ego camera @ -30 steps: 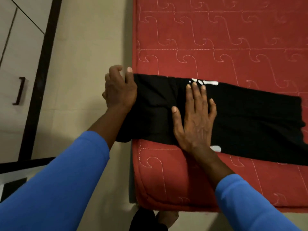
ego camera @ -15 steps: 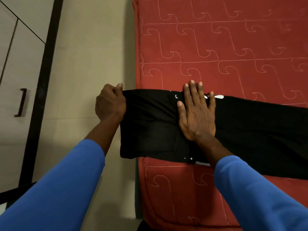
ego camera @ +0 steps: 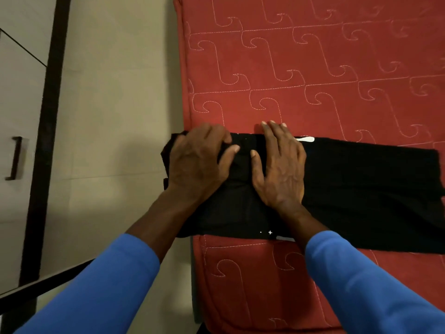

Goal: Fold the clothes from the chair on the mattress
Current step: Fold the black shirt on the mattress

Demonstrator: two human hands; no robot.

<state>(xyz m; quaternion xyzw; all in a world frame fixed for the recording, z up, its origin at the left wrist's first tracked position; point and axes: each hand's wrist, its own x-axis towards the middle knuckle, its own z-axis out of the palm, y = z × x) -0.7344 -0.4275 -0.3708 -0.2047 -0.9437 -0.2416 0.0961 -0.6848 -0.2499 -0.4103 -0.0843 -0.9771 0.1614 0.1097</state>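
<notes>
A black garment (ego camera: pixel 361 189) with small white print lies in a long folded strip across the red quilted mattress (ego camera: pixel 313 68). Its left end hangs over the mattress's left edge. My left hand (ego camera: pixel 199 160) grips that left end, fingers curled round bunched cloth, and has brought it in over the strip. My right hand (ego camera: pixel 279 169) lies flat on the garment just right of the left hand, fingers straight and reaching past the far edge. The chair is out of view.
Beige floor tiles (ego camera: pixel 115 116) run along the mattress's left side. A pale cabinet with a dark handle (ego camera: pixel 14 157) and a dark vertical frame (ego camera: pixel 48 116) stand at far left. A dark bar (ego camera: pixel 43 285) crosses the lower left.
My left hand has moved right from beyond the mattress edge, carrying the garment's left end in toward my right hand. My right hand has stayed pressed flat on the cloth.
</notes>
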